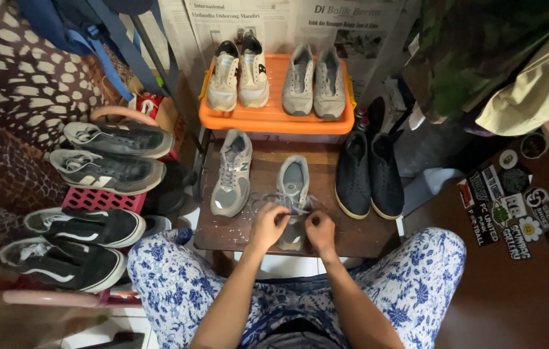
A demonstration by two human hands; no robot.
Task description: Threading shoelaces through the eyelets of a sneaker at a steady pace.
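A small dark wooden table (352,236) stands amid crowded shoes. On it, the left hand (268,226) and right hand (320,231) pinch the thin laces of a grey mesh-and-suede sneaker (292,187), hiding its near end. Its long axis runs straight away from the person. Its grey mate (232,171) lies just beside it.

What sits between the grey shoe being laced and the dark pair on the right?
Nothing: in the head view, only bare brown table top lies between the grey shoe and the dark pair.
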